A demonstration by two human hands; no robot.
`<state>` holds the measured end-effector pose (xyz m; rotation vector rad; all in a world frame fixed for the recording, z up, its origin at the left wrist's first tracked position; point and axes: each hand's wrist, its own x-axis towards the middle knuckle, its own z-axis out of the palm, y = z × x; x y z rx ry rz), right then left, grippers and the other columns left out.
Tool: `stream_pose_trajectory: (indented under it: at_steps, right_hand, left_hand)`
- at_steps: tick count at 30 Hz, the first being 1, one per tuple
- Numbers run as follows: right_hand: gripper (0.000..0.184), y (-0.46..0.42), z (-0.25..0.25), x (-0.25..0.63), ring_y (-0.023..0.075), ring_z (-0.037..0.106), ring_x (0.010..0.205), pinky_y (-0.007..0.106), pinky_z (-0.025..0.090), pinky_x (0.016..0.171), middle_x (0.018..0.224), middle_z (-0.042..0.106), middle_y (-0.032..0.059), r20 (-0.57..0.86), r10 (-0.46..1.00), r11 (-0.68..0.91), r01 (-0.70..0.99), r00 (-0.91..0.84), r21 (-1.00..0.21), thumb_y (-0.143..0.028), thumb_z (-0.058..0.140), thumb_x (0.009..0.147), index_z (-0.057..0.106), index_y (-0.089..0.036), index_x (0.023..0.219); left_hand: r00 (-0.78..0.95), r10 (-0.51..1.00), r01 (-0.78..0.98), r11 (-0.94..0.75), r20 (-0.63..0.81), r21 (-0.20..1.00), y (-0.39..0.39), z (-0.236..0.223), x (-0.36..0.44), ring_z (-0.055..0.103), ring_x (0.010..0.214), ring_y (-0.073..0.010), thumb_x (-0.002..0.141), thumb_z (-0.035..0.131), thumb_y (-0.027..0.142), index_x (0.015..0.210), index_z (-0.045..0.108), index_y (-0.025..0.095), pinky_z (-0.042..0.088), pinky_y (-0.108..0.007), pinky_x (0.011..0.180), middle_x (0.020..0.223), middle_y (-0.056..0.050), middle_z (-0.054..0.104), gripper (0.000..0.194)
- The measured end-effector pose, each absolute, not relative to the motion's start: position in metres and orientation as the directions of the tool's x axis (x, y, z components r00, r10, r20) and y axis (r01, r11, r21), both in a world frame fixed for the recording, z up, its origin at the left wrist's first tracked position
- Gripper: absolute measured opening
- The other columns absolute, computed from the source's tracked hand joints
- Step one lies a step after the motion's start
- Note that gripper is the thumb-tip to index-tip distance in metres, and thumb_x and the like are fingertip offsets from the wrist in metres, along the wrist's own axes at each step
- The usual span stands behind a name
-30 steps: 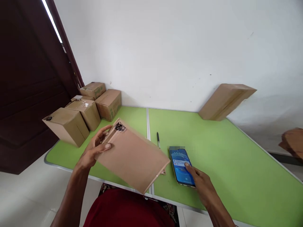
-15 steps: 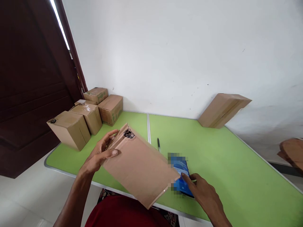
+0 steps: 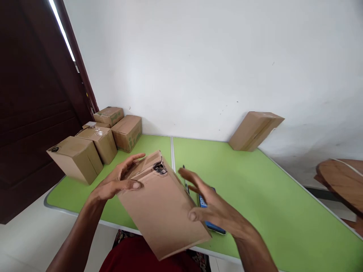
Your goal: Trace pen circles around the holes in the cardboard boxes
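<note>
A brown cardboard box [image 3: 166, 219] is tilted above the front edge of the table, with a dark, torn-looking patch at its upper corner. My left hand [image 3: 121, 179] grips the box's left end, thumb on the large face and fingers over the end. My right hand [image 3: 208, 202] is at the box's right side, fingers stretched and thumb spread near the face; whether it touches the cardboard I cannot tell. Behind that hand a phone [image 3: 215, 227] with a blue screen lies on the table, partly hidden. A dark pen [image 3: 186, 187] lies beside it, partly covered.
Several cardboard boxes [image 3: 75, 156] stand grouped at the table's left end. Another box [image 3: 255, 130] leans against the wall at the back right. The green table [image 3: 272, 200] has a metal rim. A dark door [image 3: 31, 94] is at left, a wooden round surface [image 3: 340, 185] at far right.
My right hand has left the phone and moved up and left to the box's side, its fingers now spread. The box has turned slightly in my left hand, and the view has shifted a little right.
</note>
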<state>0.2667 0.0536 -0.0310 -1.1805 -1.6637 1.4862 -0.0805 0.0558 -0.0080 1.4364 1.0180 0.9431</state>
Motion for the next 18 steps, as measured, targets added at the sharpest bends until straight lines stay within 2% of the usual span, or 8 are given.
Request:
stream_pose_trajectory:
  at_steps: [2,4,6,9,12,14,16,18]
  right_hand:
    - [0.133,0.06,-0.034,0.248,0.0443,0.037,0.164,0.063,0.031,0.132,0.183,0.036,0.0144,-0.097,0.832,-0.042,0.112,-0.546,-0.993,-0.063,0.1,0.063,0.036,-0.03,0.175]
    - [0.125,0.066,-0.043,0.233,0.0416,0.041,0.162,0.061,0.033,0.131,0.181,0.038,0.015,-0.036,0.824,-0.058,-0.021,-0.565,-0.998,-0.059,0.097,0.071,0.035,-0.03,0.174]
    - [0.109,0.07,-0.049,0.221,0.041,0.049,0.155,0.06,0.04,0.126,0.177,0.044,0.016,0.02,0.846,-0.073,-0.152,-0.533,-0.986,-0.057,0.092,0.078,0.041,-0.028,0.17]
    - [0.094,0.073,-0.051,0.206,0.0397,0.06,0.143,0.056,0.049,0.116,0.164,0.057,0.0161,0.06,0.894,-0.084,-0.299,-0.444,-0.951,-0.058,0.085,0.083,0.046,-0.026,0.162]
    - [0.094,0.075,-0.05,0.197,0.0378,0.061,0.141,0.052,0.051,0.114,0.157,0.061,0.0137,0.094,0.947,-0.015,-0.336,-0.306,-0.942,-0.059,0.086,0.083,0.045,-0.029,0.161]
    - [0.095,0.077,-0.049,0.195,0.0375,0.06,0.142,0.051,0.051,0.115,0.155,0.062,0.0124,0.123,0.963,0.041,-0.325,-0.238,-0.945,-0.061,0.088,0.081,0.045,-0.03,0.161]
    - [0.096,0.077,-0.05,0.195,0.0382,0.06,0.142,0.051,0.052,0.114,0.154,0.063,0.0114,0.148,0.967,0.076,-0.317,-0.209,-0.945,-0.064,0.088,0.08,0.046,-0.032,0.161]
    - [0.097,0.077,-0.049,0.199,0.0383,0.058,0.145,0.052,0.053,0.114,0.158,0.061,0.0102,0.154,0.963,0.083,-0.299,-0.223,-0.951,-0.064,0.087,0.082,0.044,-0.035,0.164]
  left_hand:
    - [0.351,0.936,0.1,-0.051,0.013,0.994,0.062,0.001,-0.082,0.056,0.144,-0.0464,0.07,0.093,0.051,0.16,0.059,0.033,0.048,-0.054,0.115,0.162,-0.012,0.059,0.098]
    - [0.323,0.946,0.132,-0.047,0.002,0.99,0.069,0.007,-0.085,0.055,0.145,-0.0468,0.071,0.093,0.057,0.159,0.059,0.032,0.049,-0.053,0.113,0.162,-0.013,0.058,0.098]
    - [0.241,0.971,0.089,-0.03,0.008,0.996,0.078,0.008,-0.089,0.056,0.142,-0.0464,0.075,0.086,0.07,0.161,0.057,0.029,0.052,-0.052,0.109,0.158,-0.016,0.059,0.099]
    - [0.071,0.99,-0.136,-0.107,0.118,0.985,0.086,-0.003,-0.088,0.055,0.144,-0.0452,0.08,0.07,0.087,0.166,0.048,0.025,0.054,-0.051,0.109,0.158,-0.018,0.058,0.108]
    - [0.03,0.981,-0.233,-0.182,0.194,0.955,0.08,-0.031,-0.076,0.046,0.156,-0.0464,0.074,0.074,0.093,0.174,0.035,0.031,0.049,-0.054,0.119,0.17,-0.015,0.05,0.123]
    - [0.091,0.986,-0.219,-0.118,0.141,0.969,0.069,-0.052,-0.063,0.048,0.154,-0.0499,0.07,0.083,0.09,0.172,0.038,0.027,0.05,-0.057,0.119,0.169,-0.019,0.053,0.128]
    - [0.128,0.992,-0.194,0.027,-0.002,0.981,0.058,-0.067,-0.049,0.056,0.147,-0.0518,0.072,0.09,0.079,0.165,0.05,0.022,0.053,-0.059,0.114,0.159,-0.022,0.062,0.116]
    - [0.11,0.991,-0.219,0.101,-0.078,0.97,0.052,-0.074,-0.038,0.063,0.139,-0.051,0.073,0.091,0.074,0.158,0.058,0.019,0.058,-0.059,0.108,0.147,-0.022,0.071,0.106]
